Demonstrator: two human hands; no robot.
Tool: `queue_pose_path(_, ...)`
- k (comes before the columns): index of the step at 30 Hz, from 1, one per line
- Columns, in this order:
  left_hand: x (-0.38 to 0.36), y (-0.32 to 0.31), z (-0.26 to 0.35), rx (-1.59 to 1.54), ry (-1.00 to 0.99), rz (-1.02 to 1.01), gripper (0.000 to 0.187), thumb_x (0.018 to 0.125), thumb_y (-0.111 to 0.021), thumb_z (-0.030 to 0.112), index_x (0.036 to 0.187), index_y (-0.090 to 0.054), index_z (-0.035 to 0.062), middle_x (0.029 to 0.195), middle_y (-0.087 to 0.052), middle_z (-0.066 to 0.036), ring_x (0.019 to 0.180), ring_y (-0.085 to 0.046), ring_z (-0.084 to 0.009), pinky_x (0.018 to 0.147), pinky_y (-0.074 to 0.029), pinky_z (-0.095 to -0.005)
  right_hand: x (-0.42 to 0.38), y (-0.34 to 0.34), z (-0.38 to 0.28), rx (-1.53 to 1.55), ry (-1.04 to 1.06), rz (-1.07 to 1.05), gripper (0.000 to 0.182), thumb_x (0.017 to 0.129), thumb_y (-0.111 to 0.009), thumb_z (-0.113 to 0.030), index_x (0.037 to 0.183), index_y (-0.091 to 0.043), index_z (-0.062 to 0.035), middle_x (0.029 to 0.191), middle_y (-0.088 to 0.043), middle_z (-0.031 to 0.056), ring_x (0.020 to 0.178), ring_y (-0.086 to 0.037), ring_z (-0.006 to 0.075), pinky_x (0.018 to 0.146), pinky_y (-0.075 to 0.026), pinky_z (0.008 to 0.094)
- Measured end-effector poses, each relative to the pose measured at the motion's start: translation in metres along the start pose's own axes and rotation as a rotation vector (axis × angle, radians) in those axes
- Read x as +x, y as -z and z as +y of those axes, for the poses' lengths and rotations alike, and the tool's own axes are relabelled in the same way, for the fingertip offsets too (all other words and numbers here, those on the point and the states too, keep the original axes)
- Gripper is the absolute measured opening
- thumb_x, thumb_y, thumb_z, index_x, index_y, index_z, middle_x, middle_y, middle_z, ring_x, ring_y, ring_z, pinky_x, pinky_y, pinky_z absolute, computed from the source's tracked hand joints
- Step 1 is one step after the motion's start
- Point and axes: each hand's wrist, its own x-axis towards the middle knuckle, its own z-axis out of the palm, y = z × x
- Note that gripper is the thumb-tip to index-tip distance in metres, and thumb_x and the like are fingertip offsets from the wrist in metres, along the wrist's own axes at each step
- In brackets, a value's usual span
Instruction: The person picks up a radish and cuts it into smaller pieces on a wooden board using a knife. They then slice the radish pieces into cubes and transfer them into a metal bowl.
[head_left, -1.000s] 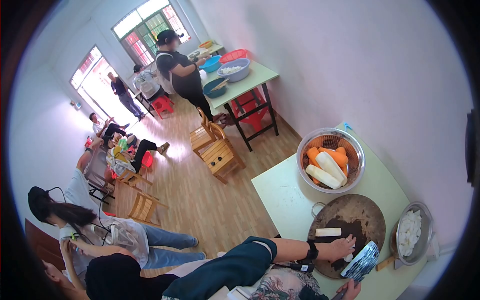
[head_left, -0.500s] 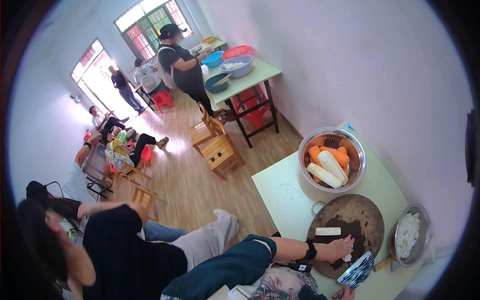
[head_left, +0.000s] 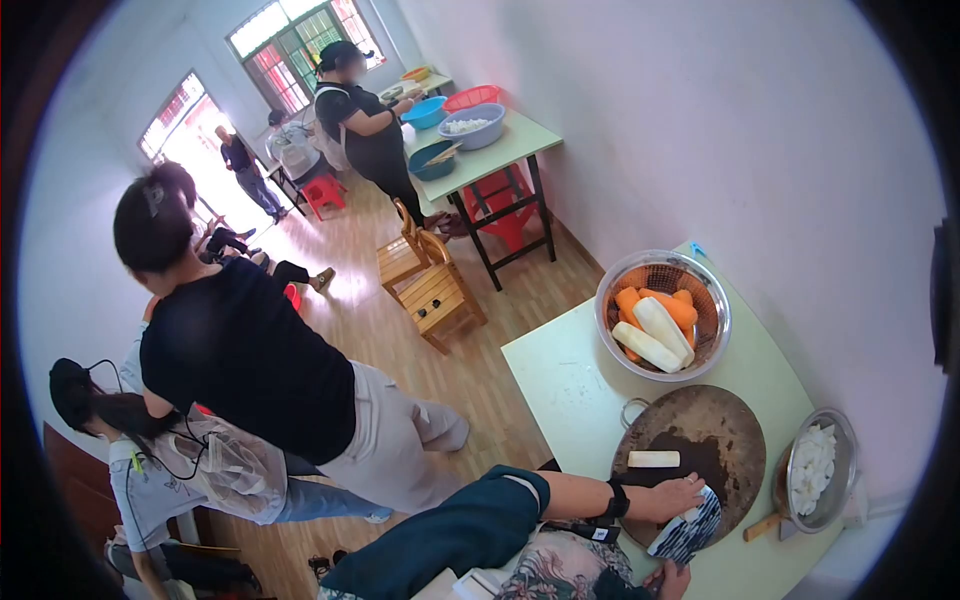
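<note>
A: Right hand (head_left: 672,579): clenched at the handle end of a broad, dark-and-silver patterned metal cleaver (head_left: 688,533). I read the blade as tilted, its far end beside the other hand.

B: State the left hand (head_left: 662,498).

A: Fingers lowered at a small white cut piece (head_left: 691,514), next to the blade. From my remote view I cannot tell whether they are closed on it; the hand covers too much.

B: Where is the workpiece?

A: I locate the piece on a round brown wooden chopping board (head_left: 738,430). A pale cylindrical vegetable section (head_left: 654,459) lies on the same board, apart from the fingers.

B: Adjacent containers?

A: I list two. Beyond the board: a round silver metal bowl with mesh walls (head_left: 655,277), holding orange carrots (head_left: 675,310) and long peeled white vegetables (head_left: 662,322). To the right: a tilted silver metal bowl (head_left: 839,500) holding white chunks (head_left: 814,470). Both are on a pale green table (head_left: 560,365).
</note>
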Motion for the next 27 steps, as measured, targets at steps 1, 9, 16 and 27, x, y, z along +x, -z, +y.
queue_pose_path(1, 0.000, 0.000, 0.001, -0.037, 0.023, 0.039, 0.047, 0.066, -0.071, 0.013, 0.109, -0.058, -0.0007, 0.112, -0.049, -0.023, 0.109, -0.048, -0.0386, 0.092, -0.045, -0.0383, 0.002, -0.002, 0.002, -0.022, 0.001, -0.006, 0.017, 0.088, -0.060, -0.022, 0.085, -0.055, -0.0064, 0.056, -0.048, 0.0027, 0.043, -0.043, 0.0111, 0.040, -0.033, 0.0265)
queue_pose_path(9, -0.003, 0.029, 0.000, -0.048, 0.109, -0.126, 0.018, 0.082, -0.051, 0.011, 0.096, -0.057, 0.0026, 0.099, -0.054, -0.022, 0.101, -0.052, -0.0395, 0.085, -0.045, -0.0459, 0.030, -0.003, 0.021, 0.058, 0.078, -0.133, 0.015, 0.089, -0.058, -0.019, 0.091, -0.051, -0.0057, 0.056, -0.044, 0.0026, 0.042, -0.049, 0.0166, 0.039, -0.044, 0.0320)
queue_pose_path(16, -0.011, 0.028, 0.007, -0.334, 0.083, 0.006, 0.050, 0.066, -0.072, 0.003, 0.114, -0.058, 0.0033, 0.109, -0.050, -0.016, 0.105, -0.050, -0.0358, 0.088, -0.047, -0.0418, 0.012, -0.006, 0.007, 0.123, 0.041, -0.121, 0.019, 0.090, -0.060, -0.019, 0.086, -0.050, -0.0025, 0.062, -0.054, 0.0045, 0.044, -0.055, 0.0156, 0.042, -0.046, 0.0287)
queue_pose_path(27, 0.007, 0.043, -0.009, -0.474, -0.007, 0.005, 0.053, 0.068, -0.076, 0.006, 0.118, -0.059, 0.0058, 0.114, -0.052, -0.013, 0.102, -0.056, -0.0290, 0.082, -0.050, -0.0346, 0.013, -0.004, 0.013, 0.213, 0.009, -0.131, 0.020, 0.088, -0.062, -0.018, 0.082, -0.049, -0.0036, 0.061, -0.054, 0.0046, 0.043, -0.053, 0.0153, 0.040, -0.044, 0.0282)
